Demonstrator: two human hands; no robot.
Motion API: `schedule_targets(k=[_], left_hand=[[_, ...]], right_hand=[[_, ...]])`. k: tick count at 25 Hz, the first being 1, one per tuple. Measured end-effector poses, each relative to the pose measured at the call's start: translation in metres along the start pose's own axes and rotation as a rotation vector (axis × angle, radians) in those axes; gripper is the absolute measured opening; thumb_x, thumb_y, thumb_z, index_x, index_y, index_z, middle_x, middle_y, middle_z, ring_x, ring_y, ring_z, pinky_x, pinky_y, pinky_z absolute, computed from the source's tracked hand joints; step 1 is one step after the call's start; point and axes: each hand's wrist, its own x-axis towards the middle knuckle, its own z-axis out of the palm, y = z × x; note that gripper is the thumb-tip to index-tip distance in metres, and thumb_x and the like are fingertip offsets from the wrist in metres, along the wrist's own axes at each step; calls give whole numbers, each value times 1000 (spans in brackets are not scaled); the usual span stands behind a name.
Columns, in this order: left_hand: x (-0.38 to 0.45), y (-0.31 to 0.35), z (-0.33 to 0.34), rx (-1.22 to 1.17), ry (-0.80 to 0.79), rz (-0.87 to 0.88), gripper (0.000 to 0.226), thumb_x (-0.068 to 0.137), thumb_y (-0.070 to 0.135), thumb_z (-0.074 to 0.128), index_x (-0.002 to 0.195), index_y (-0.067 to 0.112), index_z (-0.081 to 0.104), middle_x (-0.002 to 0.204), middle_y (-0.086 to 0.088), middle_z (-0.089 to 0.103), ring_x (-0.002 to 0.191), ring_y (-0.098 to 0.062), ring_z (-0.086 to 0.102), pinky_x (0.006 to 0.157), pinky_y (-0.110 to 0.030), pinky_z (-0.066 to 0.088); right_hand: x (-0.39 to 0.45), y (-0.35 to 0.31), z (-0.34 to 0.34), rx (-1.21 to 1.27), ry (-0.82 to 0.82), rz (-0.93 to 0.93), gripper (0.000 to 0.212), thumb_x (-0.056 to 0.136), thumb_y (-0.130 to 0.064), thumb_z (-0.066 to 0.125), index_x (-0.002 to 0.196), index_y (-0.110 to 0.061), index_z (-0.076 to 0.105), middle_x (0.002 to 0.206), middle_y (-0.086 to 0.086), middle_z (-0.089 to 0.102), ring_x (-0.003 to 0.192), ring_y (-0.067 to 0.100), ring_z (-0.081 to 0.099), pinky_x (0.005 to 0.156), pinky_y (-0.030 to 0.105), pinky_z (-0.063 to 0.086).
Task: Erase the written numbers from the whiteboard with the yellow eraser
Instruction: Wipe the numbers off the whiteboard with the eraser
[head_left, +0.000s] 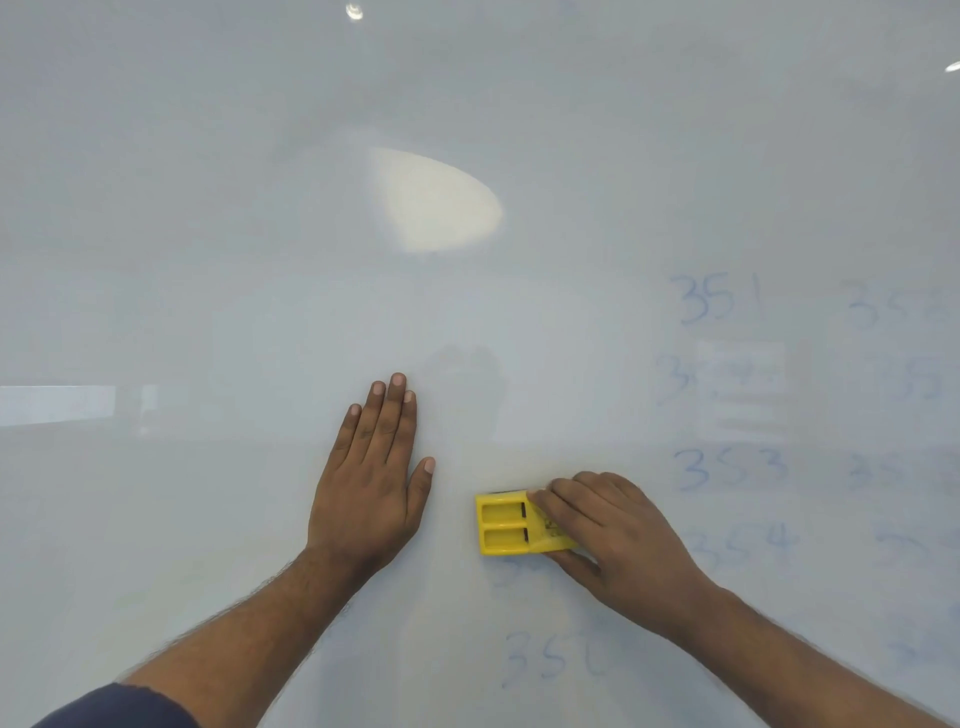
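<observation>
The whiteboard fills the whole view. My right hand grips the yellow eraser and presses it against the board, low and right of centre. My left hand lies flat on the board to the left of the eraser, fingers together and pointing up, holding nothing. Faint blue written numbers stand in columns on the right side. One more blue number sits below the eraser, and a smudged trace lies right under it.
A bright oval light reflection shows on the board above the hands. A pale rectangular reflection lies at the left edge. The board's left half bears no writing.
</observation>
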Motion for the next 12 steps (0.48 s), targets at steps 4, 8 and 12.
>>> schedule_targets(k=[4, 8, 12], left_hand=[[-6, 2, 1, 1, -8, -4, 67, 103, 36, 34, 160, 5, 18, 170, -10, 14, 158, -24, 10, 128, -43, 12], [-11, 4, 1, 0, -11, -1, 67, 103, 36, 35, 160, 4, 19, 170, -11, 15, 158, -25, 11, 128, -44, 13], [-18, 6, 2, -2, -17, 5, 67, 103, 36, 35, 160, 4, 20, 170, -11, 15, 158, -25, 12, 128, -44, 13]], right_hand=[[6, 19, -12, -9, 56, 131, 42, 96, -40, 54, 128, -13, 58, 114, 2, 62, 100, 27, 59, 88, 35, 43], [22, 7, -3, 54, 127, 234, 44, 93, -37, 60, 129, -12, 58, 115, 3, 62, 102, 27, 58, 90, 37, 44], [-3, -13, 8, 58, 45, 71, 40, 94, -33, 61, 128, -12, 56, 115, 3, 62, 98, 26, 58, 87, 35, 44]])
